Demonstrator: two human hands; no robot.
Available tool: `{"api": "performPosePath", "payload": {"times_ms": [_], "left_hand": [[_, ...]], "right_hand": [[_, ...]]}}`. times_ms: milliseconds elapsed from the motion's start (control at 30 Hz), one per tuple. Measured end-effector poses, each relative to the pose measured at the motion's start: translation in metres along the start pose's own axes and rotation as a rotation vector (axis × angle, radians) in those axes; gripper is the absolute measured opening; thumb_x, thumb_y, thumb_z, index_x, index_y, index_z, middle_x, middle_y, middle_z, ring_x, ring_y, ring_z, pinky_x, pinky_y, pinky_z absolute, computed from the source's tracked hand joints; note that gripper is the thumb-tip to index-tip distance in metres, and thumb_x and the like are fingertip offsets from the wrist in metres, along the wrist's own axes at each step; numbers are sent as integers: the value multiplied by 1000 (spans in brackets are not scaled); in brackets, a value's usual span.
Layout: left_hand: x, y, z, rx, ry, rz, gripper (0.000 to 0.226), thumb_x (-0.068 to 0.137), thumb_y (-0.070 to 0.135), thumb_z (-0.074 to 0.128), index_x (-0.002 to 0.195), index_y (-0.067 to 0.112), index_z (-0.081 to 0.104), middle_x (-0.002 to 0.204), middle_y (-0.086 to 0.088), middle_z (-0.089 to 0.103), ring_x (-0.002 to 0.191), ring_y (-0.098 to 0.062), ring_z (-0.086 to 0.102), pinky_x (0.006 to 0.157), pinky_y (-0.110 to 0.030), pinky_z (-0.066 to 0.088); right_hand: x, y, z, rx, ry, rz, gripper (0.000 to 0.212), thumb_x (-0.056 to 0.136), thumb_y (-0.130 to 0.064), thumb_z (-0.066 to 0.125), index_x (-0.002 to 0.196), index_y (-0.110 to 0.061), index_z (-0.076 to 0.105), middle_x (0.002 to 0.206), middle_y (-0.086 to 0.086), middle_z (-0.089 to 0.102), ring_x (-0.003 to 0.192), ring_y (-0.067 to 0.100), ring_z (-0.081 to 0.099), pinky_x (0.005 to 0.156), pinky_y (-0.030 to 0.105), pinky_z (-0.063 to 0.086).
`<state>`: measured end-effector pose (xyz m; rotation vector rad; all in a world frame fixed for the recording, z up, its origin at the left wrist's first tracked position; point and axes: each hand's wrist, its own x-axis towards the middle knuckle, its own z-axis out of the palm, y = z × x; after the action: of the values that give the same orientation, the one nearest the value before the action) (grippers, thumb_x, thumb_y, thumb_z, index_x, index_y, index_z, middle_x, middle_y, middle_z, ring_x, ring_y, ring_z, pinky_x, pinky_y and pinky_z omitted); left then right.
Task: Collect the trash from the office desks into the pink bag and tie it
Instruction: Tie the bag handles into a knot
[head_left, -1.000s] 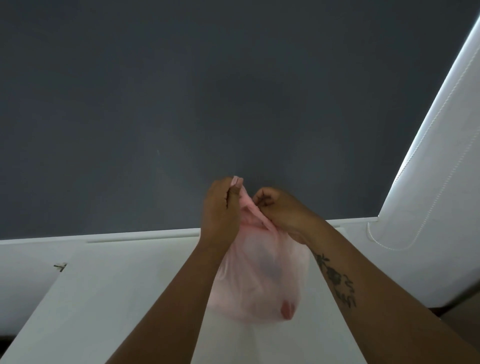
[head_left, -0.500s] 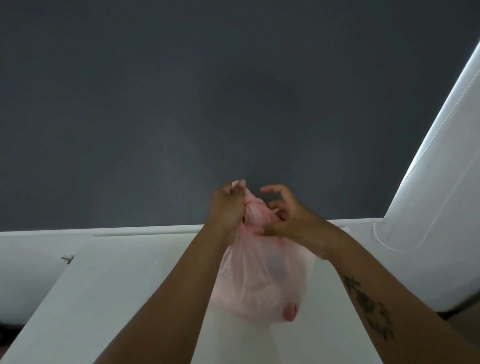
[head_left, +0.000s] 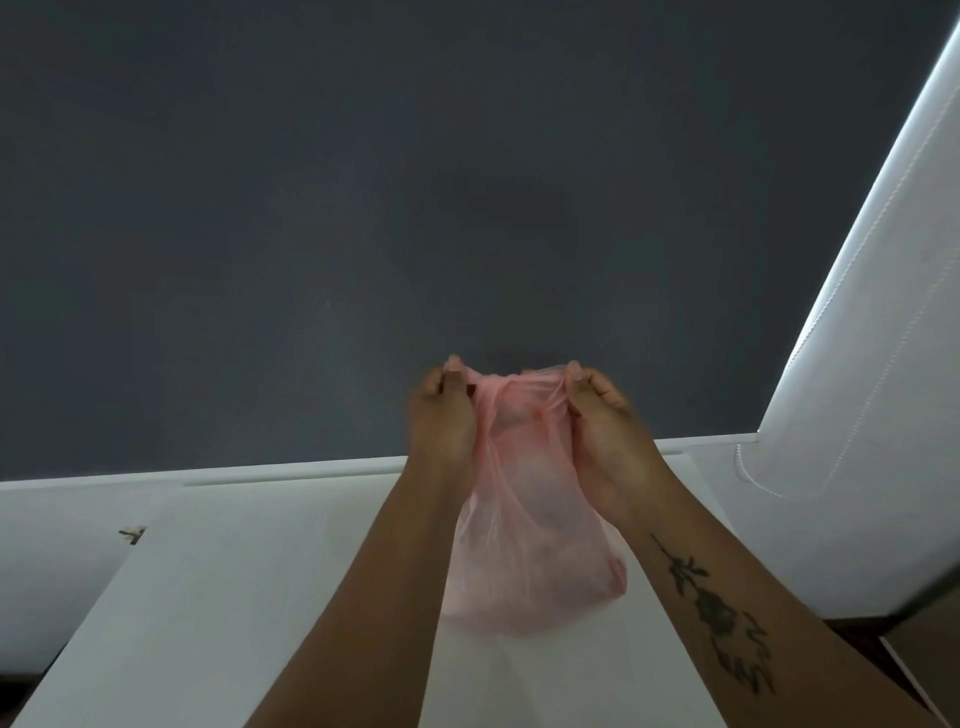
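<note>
the tying step is in hand; the bag (head_left: 524, 525) mouth is pinched at its two sides by the left hand (head_left: 441, 415) and right hand (head_left: 602, 415), fingers curled; next, the ends need crossing and knotting.

We see a white desk (head_left: 249, 597) filling the near part of the scene. Its far edge runs left to right along the foot of a dark grey wall (head_left: 363, 208), and its left edge slants toward the near left corner. Over the top, right of the middle, is the pink bag (head_left: 530, 561); we cannot tell whether its bottom touches the desk. Just beside the far left corner sits a small dark mark (head_left: 131, 534), too small to make out.
</note>
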<state>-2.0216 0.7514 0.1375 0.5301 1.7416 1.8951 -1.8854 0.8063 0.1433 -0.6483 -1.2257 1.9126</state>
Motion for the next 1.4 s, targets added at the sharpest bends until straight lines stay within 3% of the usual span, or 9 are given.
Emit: {"api": "performPosePath", "payload": {"times_ms": [333, 433, 533, 633, 733, 833, 967, 1067, 1400], "left_hand": [[-11, -1, -2, -94, 39, -112, 40, 103, 39, 40, 76, 12, 52, 69, -4, 53, 65, -19, 55, 63, -32, 51], [-13, 0, -5, 40, 87, -23, 40, 103, 39, 38, 76, 11, 50, 68, -3, 50, 66, -20, 52, 60, -33, 49], [-12, 1, -6, 138, 105, 101, 41, 103, 39, 36, 78, 9, 49, 71, -5, 48, 69, -21, 48, 67, -40, 45], [-12, 5, -3, 295, 106, 201, 41, 103, 40, 35, 75, 13, 46, 68, 0, 46, 67, -18, 46, 65, -33, 40], [-17, 9, -7, 332, -155, 213, 55, 96, 57, 42, 90, 6, 62, 79, -1, 62, 76, -16, 62, 67, -30, 50], [-22, 4, -30, 543, -540, 88, 28, 83, 59, 61, 102, 40, 72, 96, 13, 74, 91, -7, 70, 79, -28, 56], [-18, -6, -47, 431, -287, 20, 25, 96, 40, 53, 88, 29, 74, 90, 11, 72, 89, -15, 66, 78, -30, 52], [-20, -5, -38, 17, -189, -60, 35, 102, 33, 47, 83, 27, 77, 97, 4, 76, 94, -19, 70, 87, -36, 53], [-16, -9, -22, -474, -110, -87, 15, 101, 19, 53, 109, 11, 63, 99, -1, 76, 96, -18, 72, 77, -29, 58]], "right_hand": [[0, -2, 15, -367, 238, -191, 25, 99, -35, 50, 88, -22, 69, 88, -3, 72, 87, 18, 69, 77, 32, 60], [-1, -7, 9, -565, 63, -217, 15, 92, -46, 56, 101, -40, 66, 94, -28, 66, 94, 1, 63, 65, 11, 50], [3, -1, -3, -774, -242, -36, 67, 75, -56, 72, 134, -54, 40, 121, -36, 43, 101, -10, 48, 74, 15, 45], [7, 7, -7, -1030, -195, -36, 19, 92, -36, 58, 109, -32, 64, 103, -22, 63, 89, 4, 58, 76, 18, 49], [6, 11, -9, -912, -105, -154, 31, 99, -18, 42, 85, -32, 66, 84, -19, 65, 80, 0, 63, 62, 7, 45], [6, 13, -12, -754, -15, -126, 27, 101, -23, 39, 90, -34, 61, 89, -15, 64, 83, 0, 62, 63, 12, 45], [9, 12, -17, -415, 39, -19, 28, 100, -39, 39, 113, -50, 61, 105, -20, 63, 95, 2, 61, 80, 23, 49], [14, 10, -17, -302, 126, 107, 26, 97, -30, 45, 96, -27, 71, 98, 0, 70, 86, 16, 67, 73, 32, 55], [29, 9, -8, 42, 139, 82, 34, 85, -56, 56, 103, -29, 66, 89, -6, 71, 82, 13, 71, 68, 31, 59]]}}
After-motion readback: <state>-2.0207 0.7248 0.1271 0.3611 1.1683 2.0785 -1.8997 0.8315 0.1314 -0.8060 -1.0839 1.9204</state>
